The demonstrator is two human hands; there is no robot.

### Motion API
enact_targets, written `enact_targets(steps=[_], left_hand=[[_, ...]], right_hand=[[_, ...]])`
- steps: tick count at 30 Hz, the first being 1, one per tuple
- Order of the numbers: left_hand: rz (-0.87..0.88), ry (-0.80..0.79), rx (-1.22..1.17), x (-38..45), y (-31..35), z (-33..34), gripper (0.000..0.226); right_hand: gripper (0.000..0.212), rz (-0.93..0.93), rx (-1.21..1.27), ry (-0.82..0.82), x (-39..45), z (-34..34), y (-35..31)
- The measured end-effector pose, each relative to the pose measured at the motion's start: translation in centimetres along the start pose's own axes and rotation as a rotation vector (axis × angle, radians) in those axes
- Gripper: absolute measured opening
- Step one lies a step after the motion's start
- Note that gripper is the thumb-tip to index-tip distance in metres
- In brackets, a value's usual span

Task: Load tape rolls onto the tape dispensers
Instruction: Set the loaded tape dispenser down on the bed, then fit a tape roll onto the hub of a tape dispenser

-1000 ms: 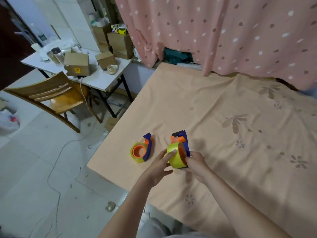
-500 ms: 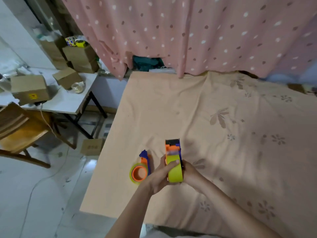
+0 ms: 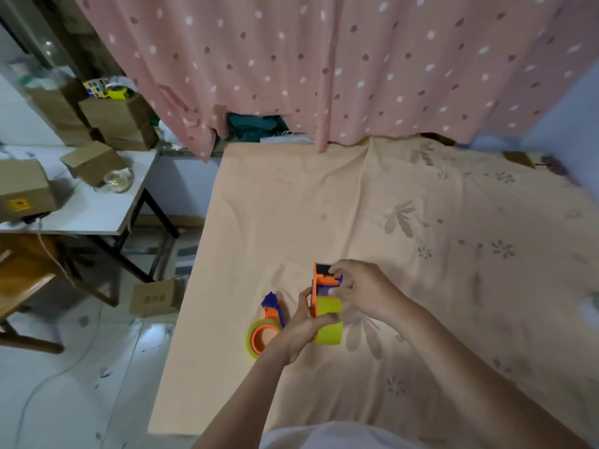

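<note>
- Left hand (image 3: pixel 303 332) wrapped around the near side of the yellow tape roll (image 3: pixel 329 322), thumb up along the orange side plate, apparently to steady roll and frame together while the other hand works.
- Right hand (image 3: pixel 363 291) pinching the top of the held dispenser (image 3: pixel 325 280) at its orange and black head, fingers curled over it; probably threading or seating the tape end near the cutter, though the tape end itself too small to make out.
- Held dispenser kept upright, just above the peach cloth (image 3: pixel 421 238) covering the tabletop, roll at the bottom and head pointing away from the body; likely so for a clear look down at the head.
- Yellow tape roll already on the held dispenser's hub, sitting between the two hands: against the left palm, just below the right fingertips.
- Second dispenser (image 3: pixel 270 319) lying on its side on the cloth, just left of the held dispenser and close beside the left wrist, touched by neither hand; own yellow roll around an orange hub, blue handle pointing away. By the look of it already loaded and set aside.
- Judged stage: final fitting of the roll on the held dispenser, with little of the task left.
- Risk, as a guess: roll slipping off the hub if the left grip loosens during the pinch above.
</note>
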State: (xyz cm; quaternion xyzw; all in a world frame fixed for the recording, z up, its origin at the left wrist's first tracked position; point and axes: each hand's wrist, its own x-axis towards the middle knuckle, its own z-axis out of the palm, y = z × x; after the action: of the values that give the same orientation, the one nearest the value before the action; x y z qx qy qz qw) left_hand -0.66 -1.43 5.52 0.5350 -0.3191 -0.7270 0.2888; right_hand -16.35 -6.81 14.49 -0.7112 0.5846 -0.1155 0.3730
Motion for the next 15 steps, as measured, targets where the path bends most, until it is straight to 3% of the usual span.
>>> enact_targets(steps=[4,8,15], left_hand=[[0.014,-0.066,0.070,0.5,0.6,0.3,0.100],[0.011,-0.088,0.092,0.7,0.8,0.3,0.101],[0.007,-0.077,0.070,0.9,1.2,1.1,0.092]], right_hand=[[0.025,0.030,-0.171,-0.092,1.2,-0.1,-0.9],[0.003,0.063,-0.150,-0.102,1.2,-0.6,-1.1],[0.005,0.085,-0.126,-0.104,1.3,-1.0,-1.3]])
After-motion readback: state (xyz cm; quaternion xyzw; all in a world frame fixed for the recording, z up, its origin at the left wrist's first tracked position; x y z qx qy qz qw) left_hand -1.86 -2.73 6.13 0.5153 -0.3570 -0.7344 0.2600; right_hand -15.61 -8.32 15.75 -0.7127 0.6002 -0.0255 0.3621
